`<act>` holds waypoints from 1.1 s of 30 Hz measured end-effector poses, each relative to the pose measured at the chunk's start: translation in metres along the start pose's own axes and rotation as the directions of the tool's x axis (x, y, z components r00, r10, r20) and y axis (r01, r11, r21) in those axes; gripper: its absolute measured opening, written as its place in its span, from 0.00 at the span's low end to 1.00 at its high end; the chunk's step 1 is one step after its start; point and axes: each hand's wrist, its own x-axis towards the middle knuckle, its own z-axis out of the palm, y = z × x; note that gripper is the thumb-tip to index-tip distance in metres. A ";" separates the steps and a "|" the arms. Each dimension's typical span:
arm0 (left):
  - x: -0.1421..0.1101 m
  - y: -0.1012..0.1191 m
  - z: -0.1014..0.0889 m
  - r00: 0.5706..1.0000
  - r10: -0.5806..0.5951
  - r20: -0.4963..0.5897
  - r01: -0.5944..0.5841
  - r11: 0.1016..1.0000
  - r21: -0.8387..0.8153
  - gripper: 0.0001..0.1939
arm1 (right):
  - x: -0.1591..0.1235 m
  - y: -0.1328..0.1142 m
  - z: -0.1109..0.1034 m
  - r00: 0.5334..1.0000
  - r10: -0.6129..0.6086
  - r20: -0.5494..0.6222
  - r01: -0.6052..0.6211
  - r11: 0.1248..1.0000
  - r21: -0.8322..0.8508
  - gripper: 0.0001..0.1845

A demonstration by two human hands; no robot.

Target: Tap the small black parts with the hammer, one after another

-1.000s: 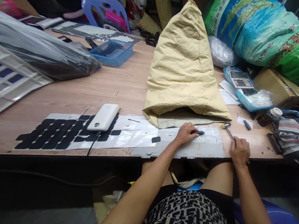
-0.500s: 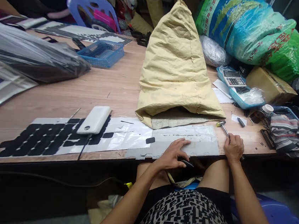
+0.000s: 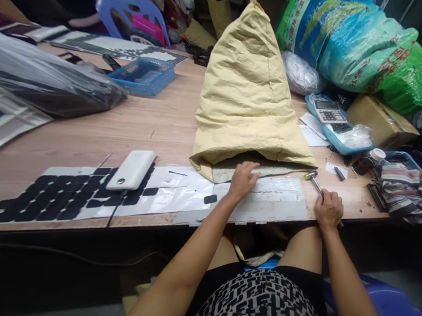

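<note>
My left hand (image 3: 244, 179) is at the mouth of a yellow cloth bag (image 3: 255, 97), over its pale lining. Its fingers are partly spread, and no object shows in them. Over on the right, my right hand (image 3: 328, 209) rests at the table edge, closed around the handle of a small hammer (image 3: 318, 185). The hammer's yellowish-tipped head points away from me. Beneath my left forearm lies a grey board (image 3: 277, 208) with a clear film on it. One black rounded patch (image 3: 210, 199) sits near the board's left end.
A white power bank (image 3: 132, 170) with a cable lies on sheets of black patches (image 3: 56, 194). Farther back are a blue basket (image 3: 144, 75) and a plastic-wrapped bundle (image 3: 53, 76). A calculator (image 3: 329, 111), a bottle (image 3: 367, 162) and a striped cloth (image 3: 415, 189) are on the right.
My left hand has moved forward from the table edge to the bag's mouth. The black piece that was at its fingers is out of sight. My right hand still holds the hammer.
</note>
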 end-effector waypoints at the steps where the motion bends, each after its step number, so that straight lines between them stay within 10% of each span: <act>1: 0.019 0.000 0.003 0.999 -0.052 -0.005 0.052 0.996 0.074 0.19 | 0.000 0.000 0.000 1.000 -0.002 -0.001 0.002 1.000 -0.002 0.15; 8: 0.080 -0.010 0.017 0.935 -0.302 0.186 0.224 0.910 0.350 0.21 | -0.002 -0.001 0.001 1.000 -0.004 -0.009 0.004 1.000 -0.017 0.15; 20: -0.006 -0.003 0.048 0.978 0.099 0.182 -0.084 0.993 -0.089 0.12 | -0.001 -0.002 0.000 1.000 0.002 -0.017 -0.002 1.000 -0.001 0.15; 33: -0.009 -0.004 0.046 0.992 0.084 0.093 -0.058 0.964 -0.260 0.07 | 0.001 -0.004 -0.012 0.999 0.027 0.019 -0.032 0.934 0.356 0.17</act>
